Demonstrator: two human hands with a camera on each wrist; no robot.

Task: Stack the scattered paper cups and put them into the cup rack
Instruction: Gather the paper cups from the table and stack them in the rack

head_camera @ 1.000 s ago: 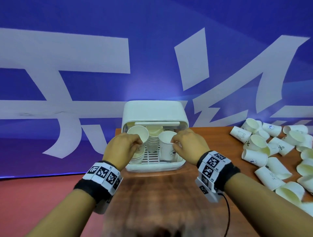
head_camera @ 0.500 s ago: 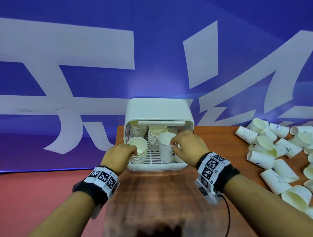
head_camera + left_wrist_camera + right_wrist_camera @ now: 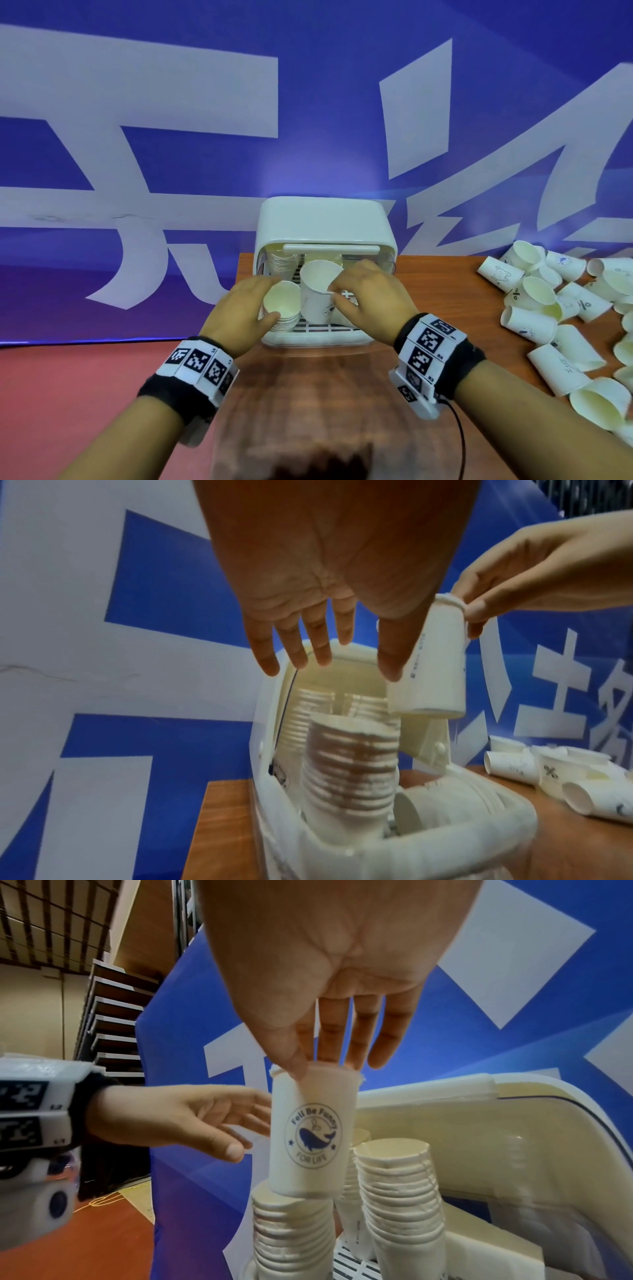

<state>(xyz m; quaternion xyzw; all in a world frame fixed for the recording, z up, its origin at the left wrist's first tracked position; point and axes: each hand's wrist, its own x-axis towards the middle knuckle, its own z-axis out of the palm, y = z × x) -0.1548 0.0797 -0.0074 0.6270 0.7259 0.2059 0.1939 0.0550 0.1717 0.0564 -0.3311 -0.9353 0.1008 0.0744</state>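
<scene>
A white cup rack [image 3: 325, 219] stands open at the table's far edge with several cup stacks inside. My right hand [image 3: 335, 294] pinches the rim of a single paper cup [image 3: 317, 291] with a blue whale print [image 3: 311, 1137]; its base hangs just over the front-left cup stack [image 3: 291, 1231]. That stack [image 3: 282, 305] stands upright in the rack. My left hand [image 3: 265, 299] hovers around the stack's top with straight, spread fingers [image 3: 267, 658], and it holds nothing. From the left wrist, the stack [image 3: 352, 772] sits below the fingers and the single cup [image 3: 431, 669] to their right.
Many loose paper cups [image 3: 548, 308] lie scattered on the brown table [image 3: 445, 308] to the right. Another stack [image 3: 397, 1191] stands in the rack beside the cup, under the raised lid [image 3: 514, 1123]. A blue and white banner rises behind the table.
My left hand lowered its cup stack into the rack's front-left corner and let go of it. My right hand shifted the single cup left, over that stack.
</scene>
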